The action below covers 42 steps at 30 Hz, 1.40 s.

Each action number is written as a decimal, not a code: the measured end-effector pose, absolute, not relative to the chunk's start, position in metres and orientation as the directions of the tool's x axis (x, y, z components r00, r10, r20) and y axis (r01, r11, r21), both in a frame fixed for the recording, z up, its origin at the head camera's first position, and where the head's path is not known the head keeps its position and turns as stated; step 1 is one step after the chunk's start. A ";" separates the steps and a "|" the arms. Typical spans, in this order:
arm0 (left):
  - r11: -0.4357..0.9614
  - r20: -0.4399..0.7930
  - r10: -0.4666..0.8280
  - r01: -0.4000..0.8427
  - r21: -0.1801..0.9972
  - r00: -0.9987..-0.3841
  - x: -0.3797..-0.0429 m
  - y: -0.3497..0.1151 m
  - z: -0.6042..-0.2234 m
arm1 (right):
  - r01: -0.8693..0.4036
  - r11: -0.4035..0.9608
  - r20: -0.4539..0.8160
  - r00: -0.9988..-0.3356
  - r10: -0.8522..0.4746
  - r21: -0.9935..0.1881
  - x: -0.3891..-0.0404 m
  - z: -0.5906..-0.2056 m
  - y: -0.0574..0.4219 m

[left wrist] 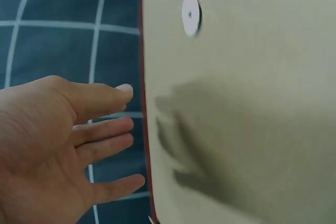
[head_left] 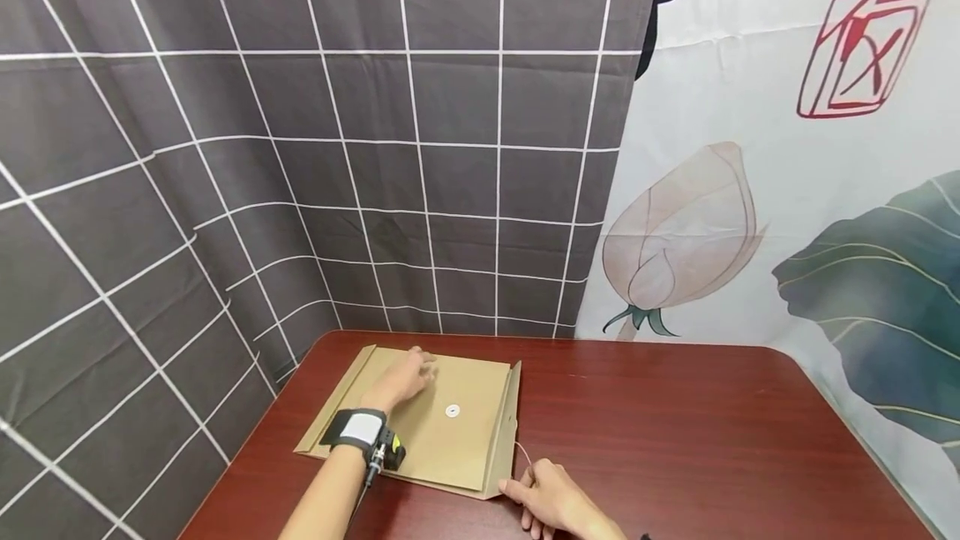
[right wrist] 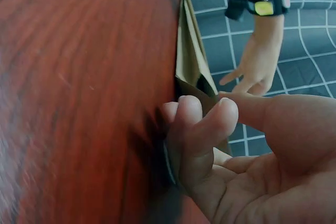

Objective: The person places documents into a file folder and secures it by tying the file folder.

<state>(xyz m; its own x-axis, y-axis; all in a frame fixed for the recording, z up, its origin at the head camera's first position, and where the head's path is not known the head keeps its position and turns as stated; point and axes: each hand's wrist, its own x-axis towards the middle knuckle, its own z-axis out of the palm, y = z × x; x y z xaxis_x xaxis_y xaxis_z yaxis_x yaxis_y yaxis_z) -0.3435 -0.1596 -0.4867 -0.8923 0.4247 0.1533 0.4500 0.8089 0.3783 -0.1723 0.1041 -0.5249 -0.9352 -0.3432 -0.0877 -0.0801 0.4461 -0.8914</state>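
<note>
A brown kraft paper document envelope lies on the table with a flap raised along its right side. On its face is a white round button. My left hand is over the envelope's far left part, fingers extended and apart, holding nothing; its shadow falls on the paper in the left wrist view. At the near right corner my right hand pinches the flap edge between thumb and curled fingers. A thin pale string runs from the flap to this hand, its end hidden by the fingers.
The dark red wooden table extends to the right of the envelope. A grey cloth with white grid lines hangs behind and at the left. A white cloth with a lotus print hangs at the right. My left wrist wears a strapped camera with a cable.
</note>
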 end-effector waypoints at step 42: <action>0.902 -0.064 0.377 0.351 0.252 -0.924 -0.383 -0.140 -0.482 | -0.076 0.248 0.024 -0.979 -0.205 -0.966 -0.171 -0.537 0.090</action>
<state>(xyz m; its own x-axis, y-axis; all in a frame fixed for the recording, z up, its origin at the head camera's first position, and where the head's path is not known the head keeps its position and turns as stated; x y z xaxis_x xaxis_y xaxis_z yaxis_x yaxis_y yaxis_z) -0.3828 -0.1400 -0.4821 -0.9239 0.3771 -0.0643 0.3505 0.9019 0.2524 -0.1707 0.0898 -0.5365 -0.9786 -0.2046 0.0240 -0.0756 0.2482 -0.9658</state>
